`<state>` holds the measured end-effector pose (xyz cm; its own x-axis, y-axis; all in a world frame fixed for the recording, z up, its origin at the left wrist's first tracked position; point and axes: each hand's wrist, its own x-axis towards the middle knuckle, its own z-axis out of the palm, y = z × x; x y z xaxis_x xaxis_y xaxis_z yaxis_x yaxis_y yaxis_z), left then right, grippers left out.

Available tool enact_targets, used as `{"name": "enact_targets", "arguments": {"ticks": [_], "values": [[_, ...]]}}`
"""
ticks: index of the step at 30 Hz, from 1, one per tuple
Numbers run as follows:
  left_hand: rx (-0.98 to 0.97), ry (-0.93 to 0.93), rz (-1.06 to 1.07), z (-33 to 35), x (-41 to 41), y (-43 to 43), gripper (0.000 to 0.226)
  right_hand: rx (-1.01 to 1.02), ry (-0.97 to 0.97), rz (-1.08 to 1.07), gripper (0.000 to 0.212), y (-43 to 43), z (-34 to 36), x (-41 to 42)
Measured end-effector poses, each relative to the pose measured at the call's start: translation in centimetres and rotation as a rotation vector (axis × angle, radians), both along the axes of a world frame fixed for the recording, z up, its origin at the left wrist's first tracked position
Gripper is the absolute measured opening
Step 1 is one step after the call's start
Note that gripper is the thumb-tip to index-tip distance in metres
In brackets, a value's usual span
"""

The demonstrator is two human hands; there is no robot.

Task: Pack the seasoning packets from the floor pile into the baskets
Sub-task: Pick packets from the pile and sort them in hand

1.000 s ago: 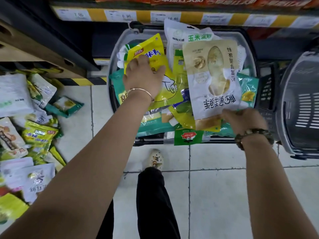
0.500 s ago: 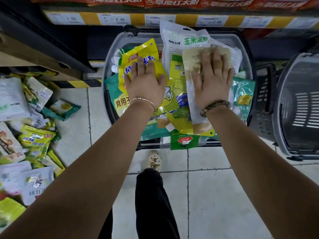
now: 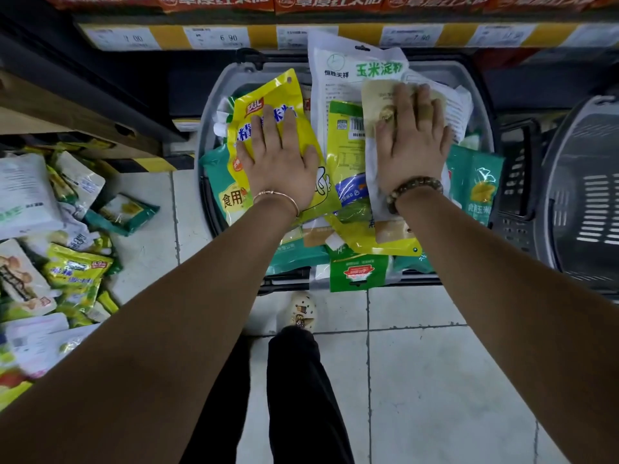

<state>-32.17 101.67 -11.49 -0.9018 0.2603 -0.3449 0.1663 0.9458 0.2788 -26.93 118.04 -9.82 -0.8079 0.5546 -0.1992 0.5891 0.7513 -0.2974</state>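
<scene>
Basket [image 3: 209, 118] straight ahead, heaped above its rim, several packets overhanging the near edge.

Left hand [image 3: 284, 165] lies flat on the yellow packet [image 3: 264, 92]. Right hand [image 3: 413, 145] lies flat on the pale packet [image 3: 375, 102] beside it. Fingers [image 3: 268, 125] of both hands are straight and slightly spread, palms down. They press on the packets and grip nothing. Both packets lie with their long axis running away from us, in line with the forearms.

Floor pile [image 3: 67, 262], where the unpacked packets remain, sits on the tiles well off to our left, apart from the basket. We judge the left hand the nearer one for the next pick, since it only has to swing outward and down. The pile is a jumble with no common direction, so we cannot name one axis for it.

Empty basket [image 3: 586, 202] stands just to the right of the full one, nearer the right hand. We judge the next packets belong there, since the first looks full.
</scene>
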Motion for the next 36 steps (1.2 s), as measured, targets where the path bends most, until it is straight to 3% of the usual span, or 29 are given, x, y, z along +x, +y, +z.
{"name": "enact_targets", "arguments": {"ticks": [8, 14, 23, 28, 36], "values": [[0.118, -0.148, -0.055, 1.8, -0.7, -2.0, 0.056, -0.068, -0.069, 0.031, 0.055, -0.4, 2.0, 1.4], [0.343, -0.15, 0.011, 4.2, 0.8, -4.4, 0.043, -0.167, -0.066, 0.035, 0.058, -2.6, 4.2, 4.0], [0.426, -0.172, -0.046, 6.6, 3.4, -6.4, 0.04, -0.26, -0.006, -0.055, 0.057, -5.4, 5.8, 6.9], [0.442, -0.234, -0.085, 12.8, 4.3, -8.4, 0.042, -0.283, 0.026, -0.085, 0.056, -7.8, 11.4, 9.7], [0.507, -0.242, -0.149, 27.3, 7.9, -13.0, 0.046, -0.327, 0.085, -0.139, 0.055, -11.3, 26.3, 15.8]]}}
